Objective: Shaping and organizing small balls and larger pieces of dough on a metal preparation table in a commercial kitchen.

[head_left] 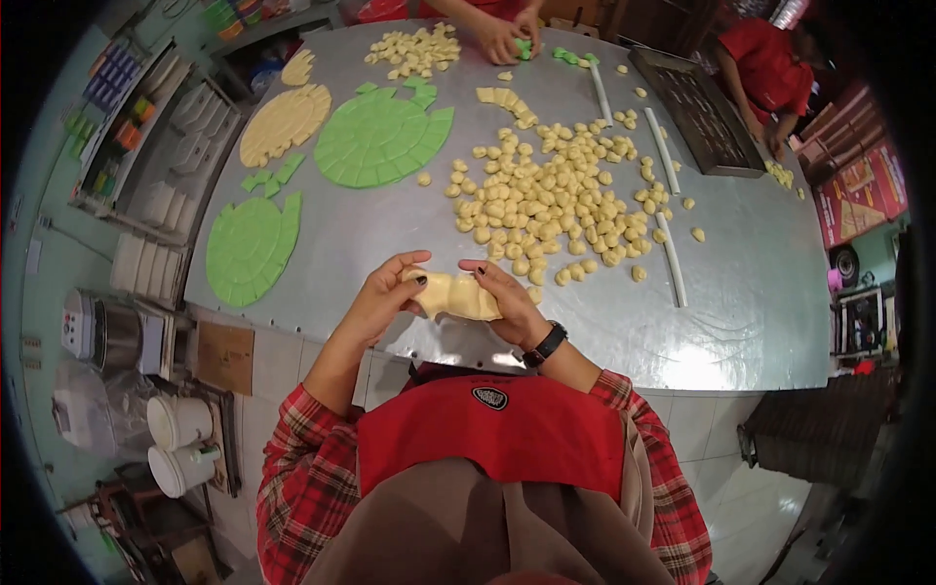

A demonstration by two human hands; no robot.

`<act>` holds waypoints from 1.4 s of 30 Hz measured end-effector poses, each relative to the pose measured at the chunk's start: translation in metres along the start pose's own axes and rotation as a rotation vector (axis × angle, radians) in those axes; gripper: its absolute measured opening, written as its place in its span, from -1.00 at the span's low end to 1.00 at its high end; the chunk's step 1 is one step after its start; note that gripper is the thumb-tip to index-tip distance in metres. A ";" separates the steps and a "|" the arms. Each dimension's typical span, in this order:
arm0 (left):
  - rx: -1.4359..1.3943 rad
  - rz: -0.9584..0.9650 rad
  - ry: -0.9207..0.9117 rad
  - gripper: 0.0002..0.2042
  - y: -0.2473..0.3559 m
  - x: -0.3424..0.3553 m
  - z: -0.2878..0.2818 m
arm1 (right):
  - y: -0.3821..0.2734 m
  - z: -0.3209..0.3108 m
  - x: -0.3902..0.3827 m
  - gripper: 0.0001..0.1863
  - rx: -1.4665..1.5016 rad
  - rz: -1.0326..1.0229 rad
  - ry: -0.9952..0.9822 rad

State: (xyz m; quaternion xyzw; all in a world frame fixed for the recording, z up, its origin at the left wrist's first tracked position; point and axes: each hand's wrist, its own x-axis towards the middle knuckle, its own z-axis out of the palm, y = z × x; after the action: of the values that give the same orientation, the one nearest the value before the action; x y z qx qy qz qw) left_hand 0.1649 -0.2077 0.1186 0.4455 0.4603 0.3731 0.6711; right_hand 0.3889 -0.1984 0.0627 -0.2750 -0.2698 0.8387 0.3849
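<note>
Between my two hands, above the near edge of the metal table, stretches a strip of yellow dough. My left hand pinches its left end with the thumb on top. At the other end my right hand grips it, thumb also over the top; a black watch is on that wrist. Just beyond lies a large heap of small yellow dough balls. A scored green dough round sits farther left, with a smaller green round nearer and a yellow round behind.
White rods lie along the right. A dark metal tray is at the back right, beside a person in red. Across the table another person's hands handle green dough. White buckets stand at left.
</note>
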 end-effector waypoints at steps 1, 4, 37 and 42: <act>0.080 0.001 0.000 -0.60 -0.009 -0.010 -0.010 | 0.003 0.003 0.002 -0.62 -0.002 0.019 -0.006; 0.439 -0.053 -0.122 -0.61 -0.028 -0.033 -0.030 | 0.004 0.017 0.006 -0.73 -0.046 -0.033 -0.071; 0.464 -0.190 -0.357 -0.72 -0.023 -0.025 -0.101 | 0.044 0.108 0.051 -0.85 -1.690 -0.515 -0.206; 0.300 -0.135 0.010 -0.80 -0.053 -0.005 -0.135 | 0.043 0.088 0.022 -0.93 -1.407 -0.322 -0.156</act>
State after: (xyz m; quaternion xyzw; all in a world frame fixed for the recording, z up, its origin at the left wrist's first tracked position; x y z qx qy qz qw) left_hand 0.0397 -0.1949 0.0463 0.5068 0.5433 0.2564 0.6183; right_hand 0.2961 -0.2259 0.0905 -0.3538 -0.8092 0.4168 0.2152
